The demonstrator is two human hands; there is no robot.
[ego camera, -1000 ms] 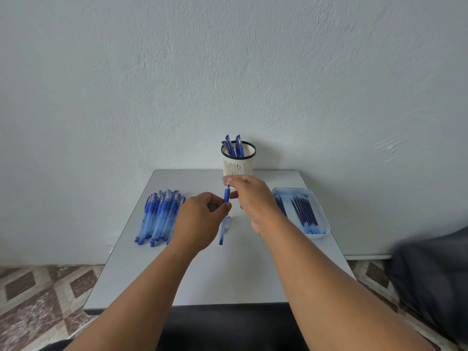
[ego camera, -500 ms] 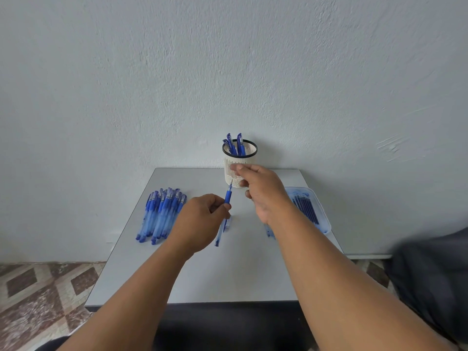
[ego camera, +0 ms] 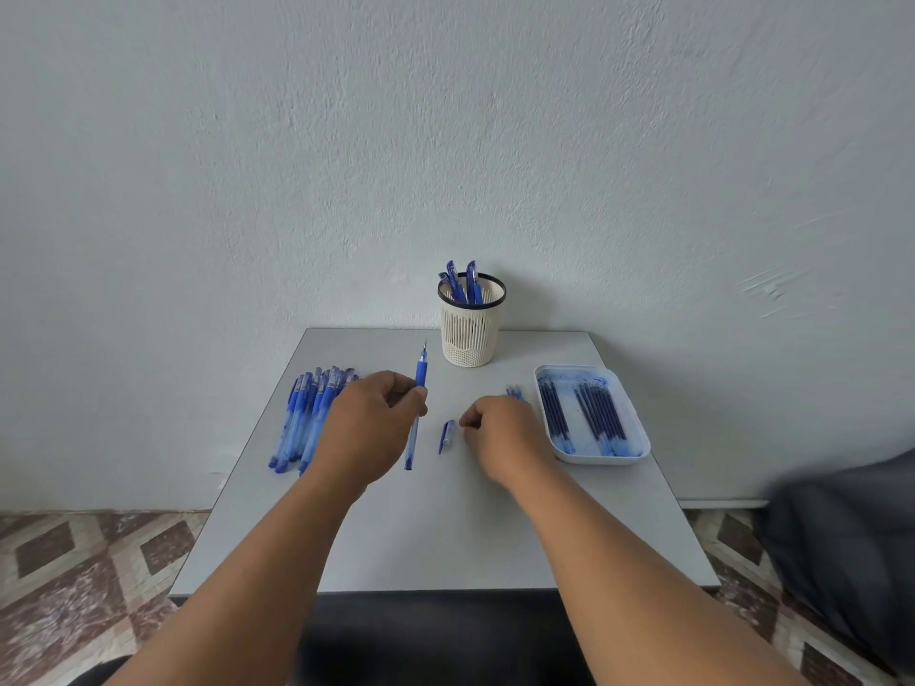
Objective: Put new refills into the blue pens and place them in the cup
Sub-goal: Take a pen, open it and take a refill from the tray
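Against the pale wall, my left hand (ego camera: 369, 428) grips an uncapped pen (ego camera: 417, 408) over the counter (ego camera: 445, 537) while my right hand (ego camera: 500, 433), fingers curled, reaches beside the cap (ego camera: 447, 436), holding nothing I can see.

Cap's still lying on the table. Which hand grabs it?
Right hand: its curled fingers sit right beside the cap and look empty. Left hand already grips the uncapped pen.
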